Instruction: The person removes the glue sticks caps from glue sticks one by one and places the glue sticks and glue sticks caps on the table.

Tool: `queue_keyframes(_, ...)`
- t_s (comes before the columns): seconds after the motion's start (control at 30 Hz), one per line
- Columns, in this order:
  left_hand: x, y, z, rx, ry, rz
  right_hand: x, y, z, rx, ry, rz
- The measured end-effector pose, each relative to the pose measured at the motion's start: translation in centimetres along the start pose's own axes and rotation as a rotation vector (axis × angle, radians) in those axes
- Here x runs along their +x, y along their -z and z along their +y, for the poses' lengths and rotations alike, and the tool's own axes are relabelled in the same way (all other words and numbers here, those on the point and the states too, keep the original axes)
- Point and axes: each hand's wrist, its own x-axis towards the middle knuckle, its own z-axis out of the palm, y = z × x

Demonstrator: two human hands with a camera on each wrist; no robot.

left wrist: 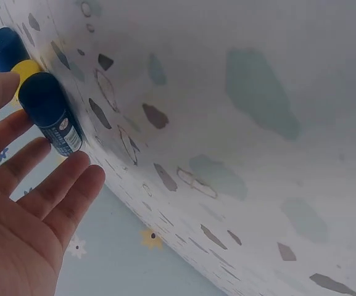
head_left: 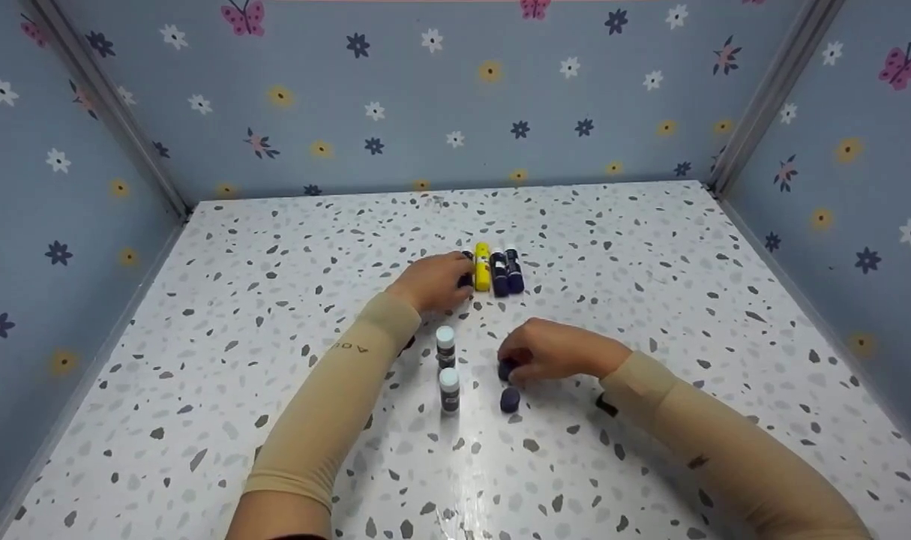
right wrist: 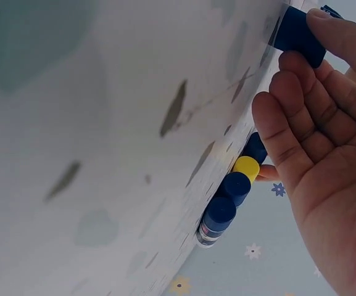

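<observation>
My left hand (head_left: pixel 436 283) is at the left end of a row of lying glue sticks. Its fingers, only loosely bent, touch a dark blue glue stick (left wrist: pixel 57 114), with the thumb close by its capped end. Beside that stick lie a yellow glue stick (head_left: pixel 483 266) and two more dark blue glue sticks (head_left: pixel 499 274). Nearer me, my right hand (head_left: pixel 552 349) pinches a dark blue glue stick cap (right wrist: pixel 298 37) between thumb and fingers, low at the tabletop. Another dark cap (head_left: pixel 510 400) stands just in front of it. Two pale-topped glue sticks (head_left: pixel 445 346) stand upright, without dark caps, between my hands.
The speckled white tabletop (head_left: pixel 275 450) carries everything. Blue flower-patterned panels (head_left: pixel 455 90) enclose its back and both sides. My sleeved forearms reach in from the front on either side of the standing sticks.
</observation>
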Motion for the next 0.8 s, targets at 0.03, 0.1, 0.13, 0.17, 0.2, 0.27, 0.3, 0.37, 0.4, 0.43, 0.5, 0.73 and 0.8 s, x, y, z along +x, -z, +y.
queue_keyframes(0.03,0.04,-0.03,0.01,0.0,0.006,0.009,-0.01,0.02,-0.05,0.0,-0.002,-0.001)
queue_keyframes(0.1,0.09,-0.08,0.04,-0.005,0.022,0.027,-0.02,0.03,-0.13,0.004,-0.004,-0.003)
queue_keyframes(0.13,0.11,-0.11,0.05,-0.007,0.034,0.036,-0.02,0.04,-0.17,0.005,-0.002,-0.002)
queue_keyframes(0.17,0.12,-0.13,0.07,-0.009,0.048,0.044,-0.02,0.05,-0.2,0.007,0.0,-0.001)
queue_keyframes(0.2,0.1,-0.14,0.08,-0.01,0.064,0.05,-0.02,0.05,-0.22,0.009,0.001,-0.001)
queue_keyframes(0.27,0.09,-0.21,0.1,-0.012,0.097,0.065,-0.03,0.05,-0.24,0.012,0.001,-0.002)
queue_keyframes(0.3,0.08,-0.24,0.11,-0.01,0.114,0.073,-0.02,0.04,-0.24,0.013,0.001,-0.003)
queue_keyframes(0.37,0.09,-0.32,0.12,-0.007,0.15,0.085,-0.01,0.02,-0.19,0.009,-0.005,-0.004)
queue_keyframes(0.4,0.11,-0.37,0.13,-0.004,0.167,0.09,-0.01,0.01,-0.17,0.008,-0.006,-0.005)
queue_keyframes(0.43,0.14,-0.39,0.15,-0.004,0.185,0.093,-0.02,-0.01,-0.15,0.008,-0.007,-0.005)
queue_keyframes(0.5,0.22,-0.42,0.18,-0.009,0.221,0.098,-0.05,0.01,-0.16,0.005,-0.007,-0.003)
queue_keyframes(0.73,0.58,-0.39,-0.17,-0.104,0.354,0.101,-0.1,0.15,-0.22,0.005,-0.002,0.002)
queue_keyframes(0.8,0.56,-0.41,-0.33,-0.135,0.38,0.099,-0.1,0.1,-0.2,0.006,-0.003,0.001)
